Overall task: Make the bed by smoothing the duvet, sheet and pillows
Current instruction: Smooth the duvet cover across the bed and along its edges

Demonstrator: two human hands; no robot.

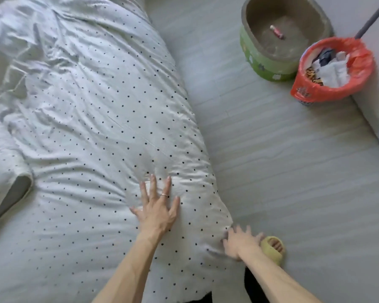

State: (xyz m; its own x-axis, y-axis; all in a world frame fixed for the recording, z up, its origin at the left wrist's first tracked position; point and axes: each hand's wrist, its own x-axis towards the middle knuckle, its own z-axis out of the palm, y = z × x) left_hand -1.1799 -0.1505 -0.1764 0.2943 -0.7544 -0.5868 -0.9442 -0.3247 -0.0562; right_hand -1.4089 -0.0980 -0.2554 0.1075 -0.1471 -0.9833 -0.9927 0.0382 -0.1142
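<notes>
A white duvet (92,119) with small black dots covers the bed and fills the left half of the view, wrinkled toward the top left. My left hand (157,207) lies flat on it near its right edge, fingers spread, a ring on one finger. My right hand (239,242) is lower down at the duvet's hanging right edge, fingers spread and blurred, touching the cloth; a grip cannot be made out. A folded-back corner (13,193) at the left shows a grey underside.
Pale grey floor (282,160) runs along the bed's right side. A green tub (269,40) with a brown inside and a bin lined with a red bag (330,68) stand at the top right, by a grey pole. My foot in a yellow slipper (272,248) is beside my right hand.
</notes>
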